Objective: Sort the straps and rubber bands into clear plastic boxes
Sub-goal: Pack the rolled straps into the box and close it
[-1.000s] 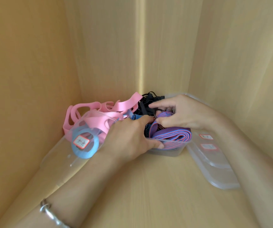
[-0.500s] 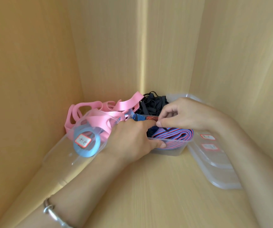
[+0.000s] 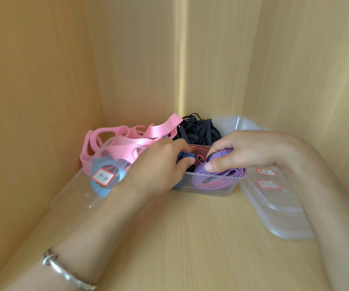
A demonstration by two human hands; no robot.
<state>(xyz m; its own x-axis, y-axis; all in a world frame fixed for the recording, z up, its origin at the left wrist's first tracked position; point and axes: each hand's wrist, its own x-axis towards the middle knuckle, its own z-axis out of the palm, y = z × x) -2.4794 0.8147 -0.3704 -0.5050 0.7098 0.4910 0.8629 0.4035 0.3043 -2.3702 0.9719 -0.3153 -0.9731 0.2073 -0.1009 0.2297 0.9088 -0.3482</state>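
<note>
My forearms reach in from the bottom of the frame across the pale wooden worktop [image 3: 190,238] to the clear plastic box [image 3: 211,191] at centre. My right hand [image 3: 251,152], knuckles up, pinches the purple-and-red striped strap [image 3: 222,153] between thumb and curled fingers, with the rest of it coiled in the box. My left hand [image 3: 161,164] curls over the box's left end, fingers gripping a blue-and-black striped strap [image 3: 185,160]. Pink rubber bands [image 3: 148,141] heap at centre left.
</note>
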